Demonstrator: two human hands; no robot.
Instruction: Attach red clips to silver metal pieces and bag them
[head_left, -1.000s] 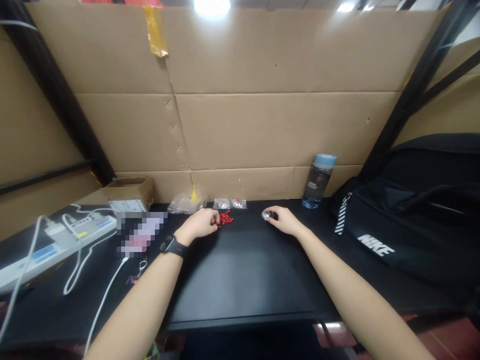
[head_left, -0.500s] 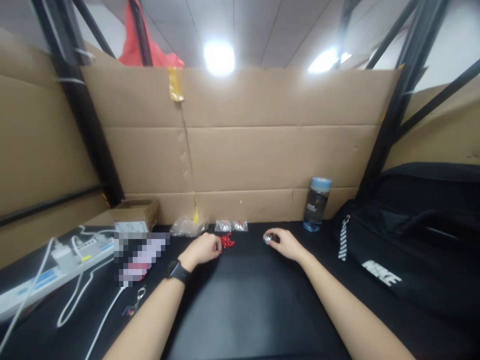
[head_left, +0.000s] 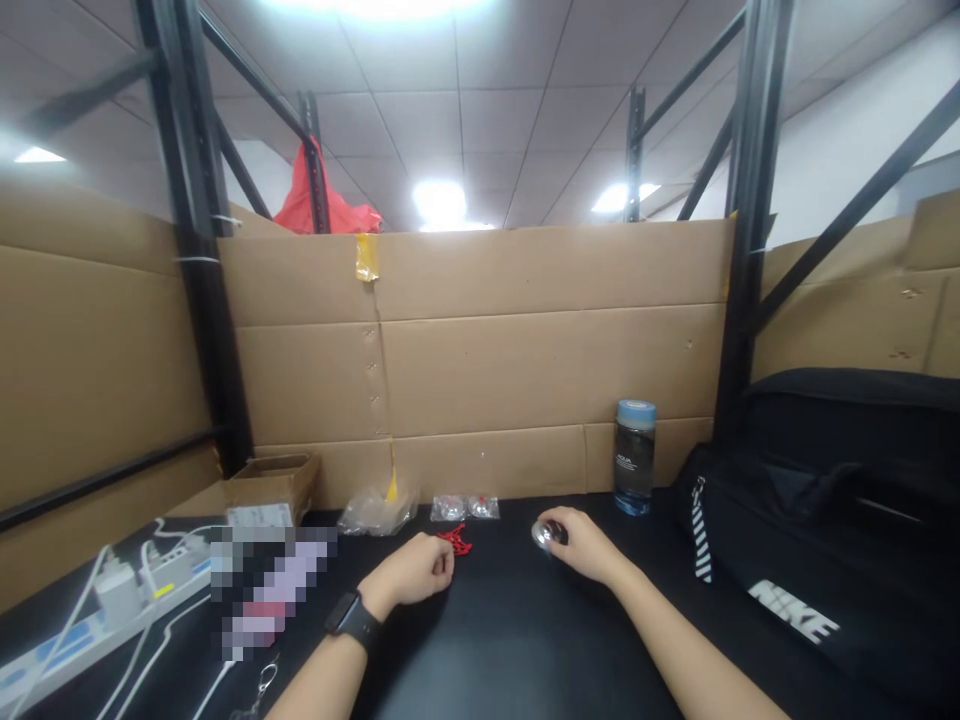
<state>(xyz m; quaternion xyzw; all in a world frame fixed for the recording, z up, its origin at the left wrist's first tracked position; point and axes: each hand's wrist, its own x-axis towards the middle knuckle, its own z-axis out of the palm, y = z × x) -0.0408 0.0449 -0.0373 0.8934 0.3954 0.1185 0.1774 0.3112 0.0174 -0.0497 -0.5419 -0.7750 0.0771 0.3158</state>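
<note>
My right hand (head_left: 589, 543) curls its fingers around a round, shiny silver object (head_left: 541, 535) on the black tabletop; part of it is covered by the fingers, and its exact kind does not show. My left hand (head_left: 412, 573), with a black watch (head_left: 354, 621) at the wrist, has its fingers curled in. Whatever may be inside them is hidden. Just beyond its knuckles lies a small tangled heap of thin red pieces (head_left: 455, 541). Behind that heap rest two small clear packets (head_left: 466, 508) with round shiny contents.
A crumpled clear plastic bag (head_left: 377, 512) and an open cardboard box (head_left: 271, 485) stand back left. A white power strip (head_left: 71, 635) with cables runs along the left. A blue-capped water bottle (head_left: 634, 460) and a black bag (head_left: 840, 540) are at right; cardboard (head_left: 487, 370) walls the back.
The view has tilted upward, so everything sits lower in the picture. My left hand has drawn slightly nearer to me from the red heap. My right hand stays at the silver object.
</note>
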